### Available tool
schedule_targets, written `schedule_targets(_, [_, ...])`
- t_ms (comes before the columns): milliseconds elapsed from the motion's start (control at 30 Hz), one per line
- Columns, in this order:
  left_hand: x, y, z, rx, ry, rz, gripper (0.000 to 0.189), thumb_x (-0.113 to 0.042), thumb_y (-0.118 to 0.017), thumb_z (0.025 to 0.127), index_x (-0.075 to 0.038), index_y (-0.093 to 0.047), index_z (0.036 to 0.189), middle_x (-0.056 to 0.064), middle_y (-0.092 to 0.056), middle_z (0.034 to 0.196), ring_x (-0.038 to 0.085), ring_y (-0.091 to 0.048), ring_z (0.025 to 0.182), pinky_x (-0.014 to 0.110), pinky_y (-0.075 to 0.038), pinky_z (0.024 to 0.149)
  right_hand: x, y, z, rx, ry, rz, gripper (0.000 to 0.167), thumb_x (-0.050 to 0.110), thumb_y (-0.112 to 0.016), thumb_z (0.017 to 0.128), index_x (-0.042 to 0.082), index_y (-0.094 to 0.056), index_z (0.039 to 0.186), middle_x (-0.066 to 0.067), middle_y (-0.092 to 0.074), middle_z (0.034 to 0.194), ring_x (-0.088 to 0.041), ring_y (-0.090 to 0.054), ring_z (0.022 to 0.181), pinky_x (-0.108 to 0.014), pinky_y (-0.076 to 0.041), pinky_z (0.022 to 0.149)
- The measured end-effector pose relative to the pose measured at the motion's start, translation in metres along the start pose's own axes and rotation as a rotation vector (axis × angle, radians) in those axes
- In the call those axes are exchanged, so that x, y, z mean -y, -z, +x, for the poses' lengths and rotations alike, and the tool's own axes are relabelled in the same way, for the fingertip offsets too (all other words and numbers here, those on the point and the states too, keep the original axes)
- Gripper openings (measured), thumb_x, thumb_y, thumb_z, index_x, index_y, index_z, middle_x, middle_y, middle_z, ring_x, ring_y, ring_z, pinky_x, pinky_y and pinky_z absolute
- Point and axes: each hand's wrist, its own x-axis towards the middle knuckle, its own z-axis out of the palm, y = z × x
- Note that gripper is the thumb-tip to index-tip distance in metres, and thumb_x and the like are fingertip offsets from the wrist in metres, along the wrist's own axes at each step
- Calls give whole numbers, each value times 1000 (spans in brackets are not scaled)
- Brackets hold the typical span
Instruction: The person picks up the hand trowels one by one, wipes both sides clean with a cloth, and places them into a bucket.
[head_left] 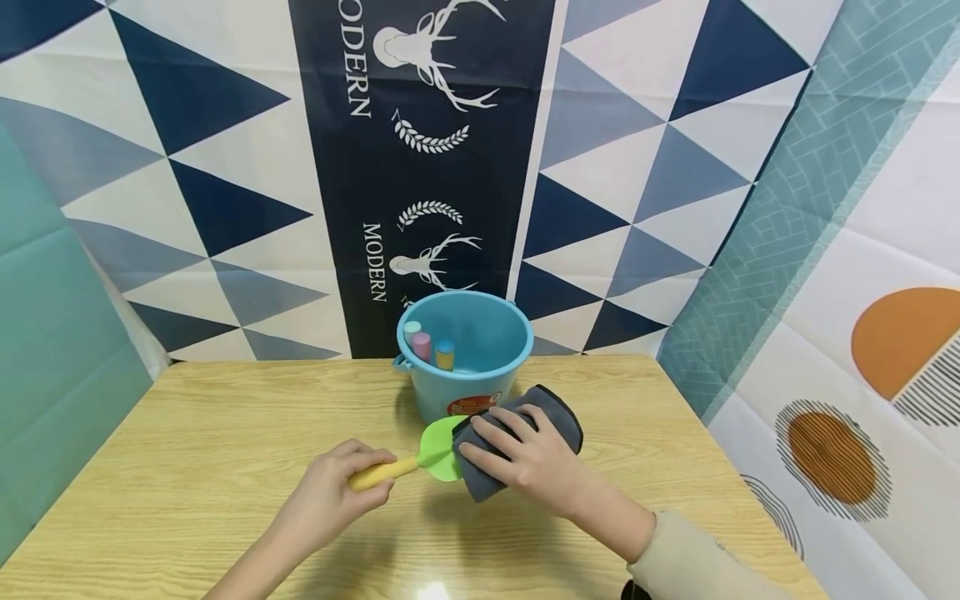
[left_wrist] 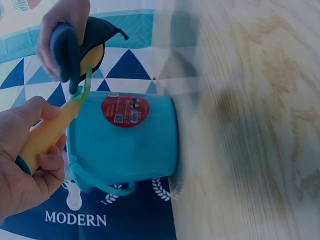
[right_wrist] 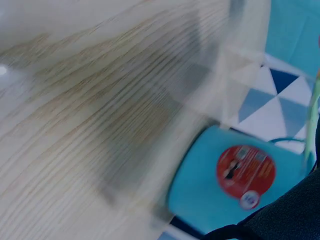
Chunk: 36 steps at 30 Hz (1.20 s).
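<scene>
In the head view my left hand [head_left: 330, 487] grips the yellow handle of a toy shovel [head_left: 386, 472], its green blade pointing right. My right hand [head_left: 528, 457] holds a folded dark grey cloth [head_left: 558, 415] with black edging, fingers spread over its top. The cloth overlaps the right part of the blade, hiding it. Both are held above the table. In the left wrist view the thumb and fingers wrap round the shovel handle [left_wrist: 47, 131]. Only a corner of the cloth [right_wrist: 285, 215] and the blade's edge show in the right wrist view.
Just behind the hands a light blue bucket [head_left: 431, 390] stands upright on the wooden table [head_left: 247, 450]. Inside it, several small coloured pieces [head_left: 422, 345] lean at the left. A patterned backdrop [head_left: 600, 200] rises at the table's far edge, and sheets hang on both sides.
</scene>
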Motion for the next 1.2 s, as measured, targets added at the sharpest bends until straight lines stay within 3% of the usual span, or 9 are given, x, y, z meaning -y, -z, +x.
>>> schedule_targets(233, [-6, -4, 3, 20, 20, -15, 21, -11, -72, 77, -14, -73, 98, -4, -62, 87, 1, -51, 68, 17, -47, 58, 16, 1, 11, -25, 117, -63, 33, 19, -32, 103, 26, -63, 111, 0, -66, 111, -22, -63, 99, -39, -51, 73])
schedule_targets(367, [-7, -4, 3, 15, 6, -20, 21, -10, -72, 77, -14, -73, 98, -4, -63, 88, 1, -51, 69, 17, -47, 59, 19, 1, 10, 9, 113, -83, 37, 18, -27, 103, 26, -62, 111, 1, -65, 111, -21, -62, 99, -39, -51, 72])
schedule_targets(633, [-7, -1, 1, 6, -6, -19, 21, -10, -73, 77, -13, -73, 97, -3, -63, 89, 1, -51, 70, 17, -48, 59, 14, 4, 5, 101, 74, -84, 33, 22, -30, 103, 26, -61, 114, 0, -63, 115, -22, -60, 103, -39, -49, 76])
schedule_targets(767, [-6, 1, 0, 1, -16, -15, 21, -9, -72, 77, -13, -73, 97, -4, -63, 88, 1, -51, 69, 17, -48, 59, 7, 6, 0, 141, 48, -74, 23, 25, -48, 96, 25, -61, 116, -1, -63, 117, -23, -59, 105, -40, -48, 77])
schedule_targets(867, [-6, 2, -1, -6, -28, -12, 21, -9, -72, 76, -13, -73, 97, -4, -63, 88, 0, -50, 69, 17, -48, 59, 2, 8, -2, 151, 39, -70, 27, 26, -59, 90, 24, -61, 117, -2, -63, 118, -23, -59, 106, -41, -48, 78])
schedule_targets(967, [-5, 3, -2, -14, -31, -9, 21, -8, -73, 76, -13, -73, 97, -5, -64, 88, 0, -51, 70, 17, -48, 59, -3, 10, -5, 139, 17, -78, 25, 22, -44, 98, 24, -62, 115, -3, -63, 117, -23, -59, 104, -41, -48, 78])
schedule_targets(1100, [-5, 6, -2, -15, -13, -10, 22, -9, -73, 76, -15, -73, 97, -5, -64, 89, 1, -51, 71, 17, -48, 59, -11, 12, -10, 143, -33, -89, 48, 19, -17, 104, 24, -64, 114, -3, -65, 117, -24, -60, 104, -42, -49, 77])
schedule_targets(1200, [-5, 6, -3, -13, 8, -18, 22, -8, -73, 76, -15, -73, 97, -5, -64, 88, 1, -51, 70, 17, -48, 59, -15, 13, -12, 146, -76, -65, 46, 20, -20, 104, 24, -64, 115, -4, -64, 119, -25, -59, 107, -42, -48, 78])
